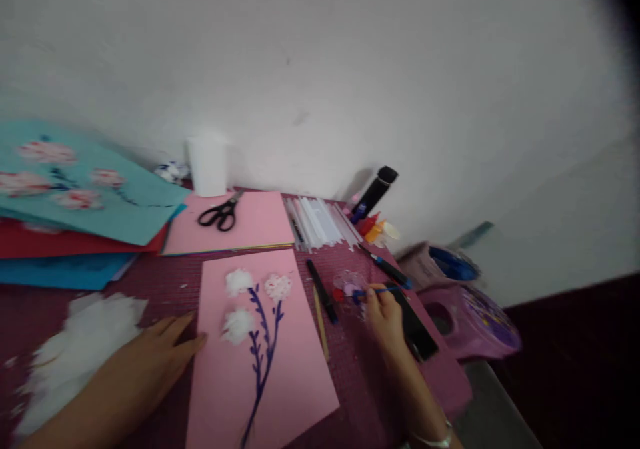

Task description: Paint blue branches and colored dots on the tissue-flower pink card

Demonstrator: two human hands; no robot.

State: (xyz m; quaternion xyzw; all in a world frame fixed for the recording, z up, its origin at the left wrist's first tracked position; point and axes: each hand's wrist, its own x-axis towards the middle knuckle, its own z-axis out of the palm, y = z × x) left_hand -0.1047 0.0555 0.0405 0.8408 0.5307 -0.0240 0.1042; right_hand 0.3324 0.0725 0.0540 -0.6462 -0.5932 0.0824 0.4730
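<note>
Pink paper [300, 369] lies on the table, bearing a dark blue-purple branch [269, 349] and three fluffy white blossoms [239, 325]; the upper right one has red specks. My left hand [160, 355] rests with fingers stretched out, its fingertips at the paper's left edge beside a pile of white tissue [85, 349]. To the right of the paper, my right hand [385, 315] is closed around a thin blue paintbrush [387, 289]. The brush reaches over a small clear palette [350, 281] with red, pale and dark blue paint; whether its tip touches paint is unclear.
Behind the paper, black scissors [220, 215] lie on a pink stack [255, 219], near a white cup [207, 165]. Glue sticks [320, 222], a marker [321, 289], paint bottles [373, 229] and a phone [415, 325] stand or lie rightward. Finished-looking cards [100, 215] lean left.
</note>
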